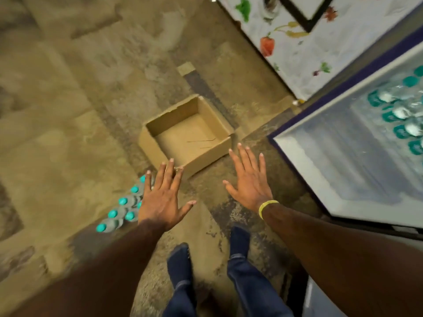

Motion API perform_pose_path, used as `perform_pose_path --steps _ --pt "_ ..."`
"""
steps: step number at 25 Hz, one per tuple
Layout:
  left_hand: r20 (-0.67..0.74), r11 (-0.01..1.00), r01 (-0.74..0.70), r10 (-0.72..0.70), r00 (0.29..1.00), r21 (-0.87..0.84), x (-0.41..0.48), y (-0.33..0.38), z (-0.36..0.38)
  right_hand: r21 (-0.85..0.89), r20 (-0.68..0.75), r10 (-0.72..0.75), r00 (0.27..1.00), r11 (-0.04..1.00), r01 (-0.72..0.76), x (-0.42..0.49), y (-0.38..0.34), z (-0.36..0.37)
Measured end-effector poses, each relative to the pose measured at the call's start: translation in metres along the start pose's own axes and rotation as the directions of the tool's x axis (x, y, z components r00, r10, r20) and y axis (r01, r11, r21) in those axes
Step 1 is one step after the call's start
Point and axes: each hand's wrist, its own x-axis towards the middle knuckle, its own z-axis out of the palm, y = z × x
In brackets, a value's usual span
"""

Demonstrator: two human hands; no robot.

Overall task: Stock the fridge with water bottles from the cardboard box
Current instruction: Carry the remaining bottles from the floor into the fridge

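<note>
Water bottles [119, 211] with teal caps, about seven countable, stand on the floor [57, 133] at left, some hidden behind the left hand [161, 202]. At least six chilled bottles [399, 112] sit in the open fridge [332, 161], blurred and cut off by the frame edge. One cardboard box [187, 136] shows a bare bottom. Both hands hover flat, fingers spread, holding nothing; the right hand [249, 184] is near the fridge.

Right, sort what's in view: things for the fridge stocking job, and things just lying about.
Job: cardboard box, floor bottles, fridge, stocked bottles.
Lying about: vegetable-print cover, tan scrap on the floor.
</note>
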Motion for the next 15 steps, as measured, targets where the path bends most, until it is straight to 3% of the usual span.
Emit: perform_pose_path --steps 4,8,15 --pt "0.049 0.949 0.293 -0.290 0.956 -0.115 -0.083 -0.063 0.051 -0.014 0.081 -0.203 0.976 0.979 0.205 -0.002 -0.081 0.030" --pt "0.117 0.861 0.481 -0.468 0.876 -0.163 -0.151 -0.092 0.102 -0.014 0.184 -0.354 0.917 0.932 0.363 -0.013 -0.146 0.065" --pt "0.270 0.754 0.613 -0.554 0.787 -0.237 -0.173 -0.099 0.148 -0.058 0.338 -0.486 0.806 0.844 0.534 -0.006 -0.200 0.119"
